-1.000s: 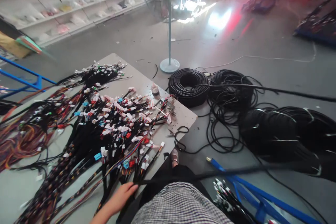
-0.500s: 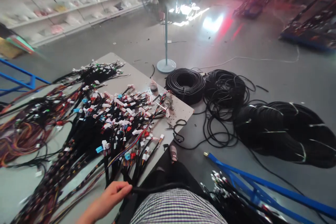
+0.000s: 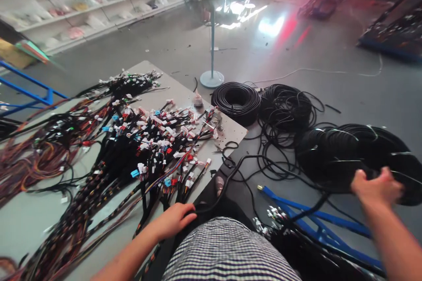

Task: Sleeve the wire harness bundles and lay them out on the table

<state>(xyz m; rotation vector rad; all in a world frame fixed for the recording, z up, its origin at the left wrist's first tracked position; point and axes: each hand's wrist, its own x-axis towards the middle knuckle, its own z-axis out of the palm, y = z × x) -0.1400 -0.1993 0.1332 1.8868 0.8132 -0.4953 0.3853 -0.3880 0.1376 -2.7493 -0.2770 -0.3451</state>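
My left hand is closed around one end of a black tube in front of the checkered shirt. From there the tube arches up past the table corner and runs right to my right hand. That hand is slightly blurred, its fingers closed on the tube in front of a large tied black coil. Left of my left hand, wire harnesses with white, blue and red connectors spread over the table. Scissors with black handles lie at the table's corner.
Two more black coils, a neat one and a loose one, lie on the floor. A fan on a stand rises behind them. A blue metal frame and more harnesses are at lower right. Shelves line the back left.
My right hand has come into view at the right with a stretch of the black tube. My left hand has moved right and slightly up, still holding the tube.
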